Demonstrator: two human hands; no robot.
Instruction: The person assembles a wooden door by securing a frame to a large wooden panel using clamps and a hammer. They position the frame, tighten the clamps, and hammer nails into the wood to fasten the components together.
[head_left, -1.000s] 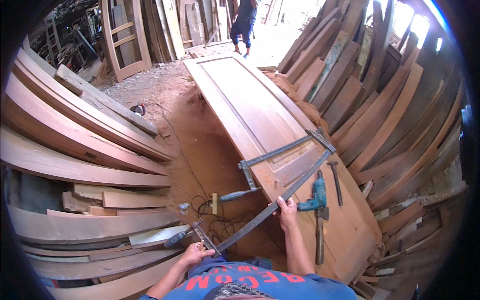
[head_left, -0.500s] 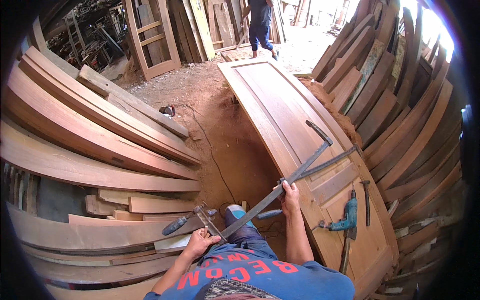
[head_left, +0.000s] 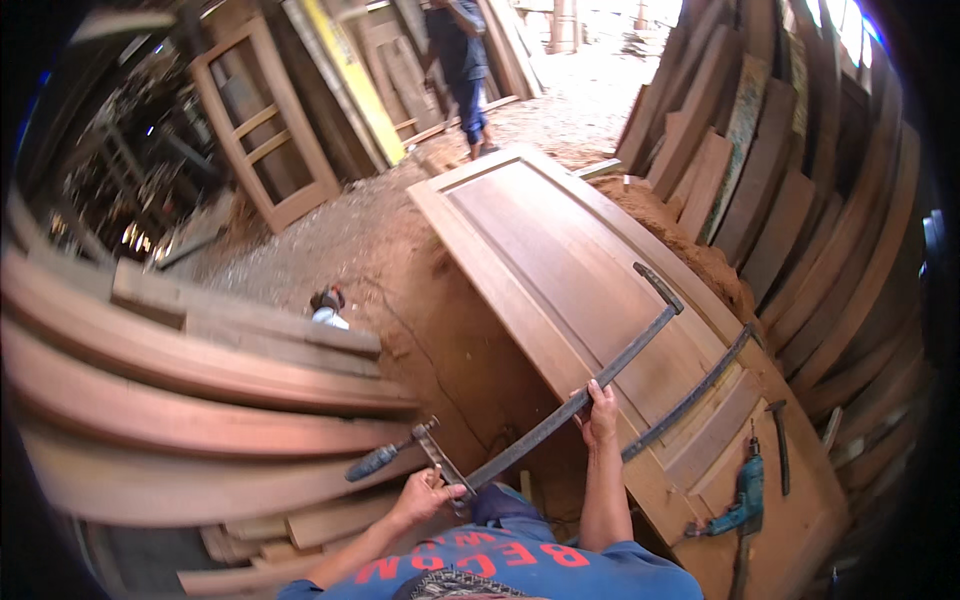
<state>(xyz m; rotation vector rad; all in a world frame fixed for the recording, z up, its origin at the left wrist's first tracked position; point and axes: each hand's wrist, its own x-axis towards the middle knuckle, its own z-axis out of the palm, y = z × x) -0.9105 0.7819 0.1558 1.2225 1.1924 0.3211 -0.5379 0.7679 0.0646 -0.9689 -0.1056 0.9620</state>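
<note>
The person holds a long metal bar clamp over the edge of a wooden door that lies flat. The right hand is closed around the bar near its middle. The left hand grips the near end, just beside the screw handle. The far end of the bar lies over the door panel. A green drill lies on the door near the right forearm.
</note>
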